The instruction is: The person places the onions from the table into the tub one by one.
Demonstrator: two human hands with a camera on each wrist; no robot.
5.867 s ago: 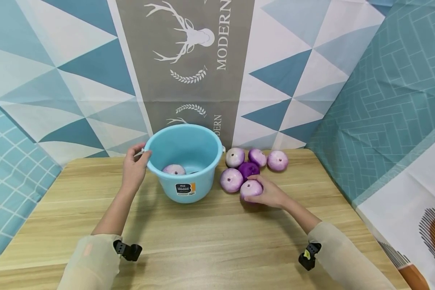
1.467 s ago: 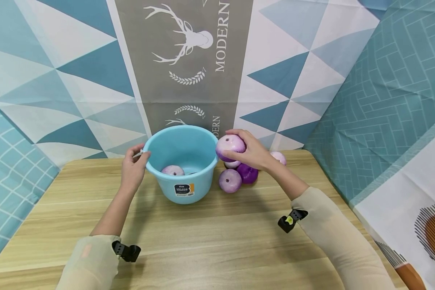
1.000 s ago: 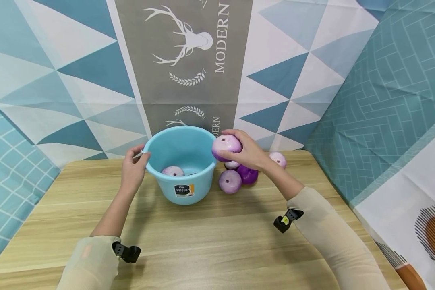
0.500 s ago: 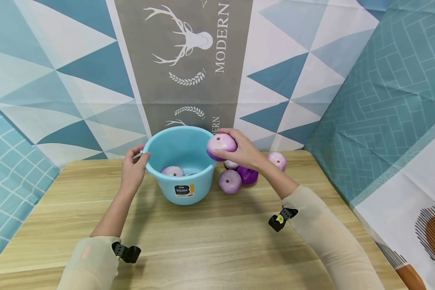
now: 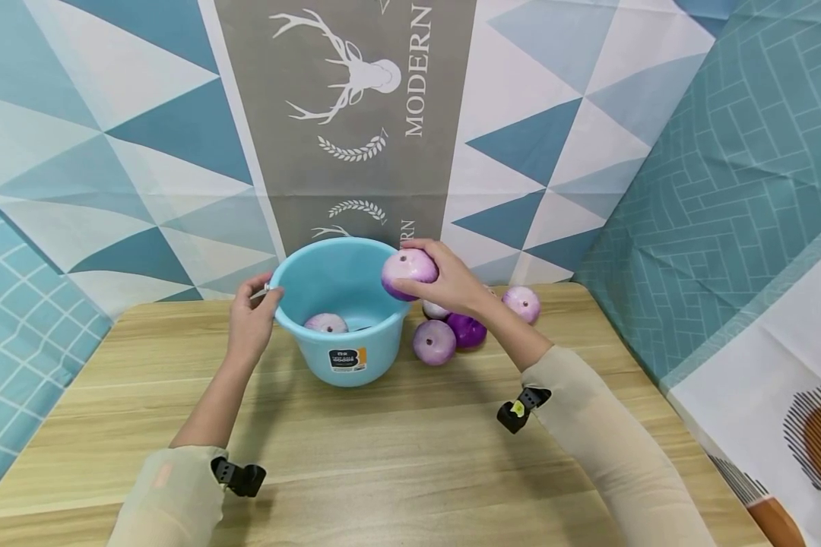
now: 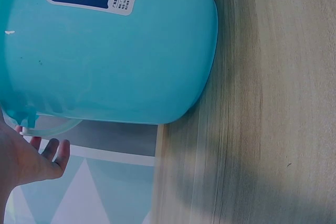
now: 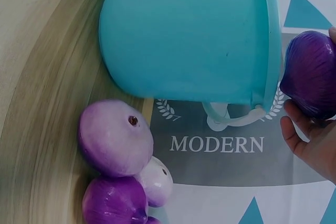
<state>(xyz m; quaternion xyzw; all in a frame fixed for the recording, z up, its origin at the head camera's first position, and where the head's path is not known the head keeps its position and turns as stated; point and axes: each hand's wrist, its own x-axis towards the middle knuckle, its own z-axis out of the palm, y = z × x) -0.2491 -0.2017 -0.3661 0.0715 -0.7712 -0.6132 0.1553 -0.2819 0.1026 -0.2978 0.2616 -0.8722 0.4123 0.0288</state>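
Observation:
A light blue bucket (image 5: 386,353) stands upright on the wooden table. My left hand (image 5: 252,315) pinches its left rim beside the handle joint; in the left wrist view, several fingers of that hand (image 6: 29,161) show under the handle. My right hand (image 5: 454,285) grips a purple-and-white onion (image 5: 410,266) at the bucket's right rim, with the thumb in front. From the right wrist view, the darker underside of this onion (image 7: 312,72) hangs just past the rim. Inside the bucket lies another onion (image 5: 326,323); a dark sliver beside it is too small to make out.
Right of the bucket sit a pale purple onion (image 5: 434,343), a deep purple onion (image 5: 467,331) and a whitish onion (image 5: 435,310), partly hidden by my right hand. Another onion (image 5: 522,304) lies farther right. A patterned cloth wall (image 5: 520,114) rises behind the table (image 5: 383,471).
My right hand has lifted an onion from the front of the group and carried it left to the bucket's rim. My left hand has stayed on the left rim.

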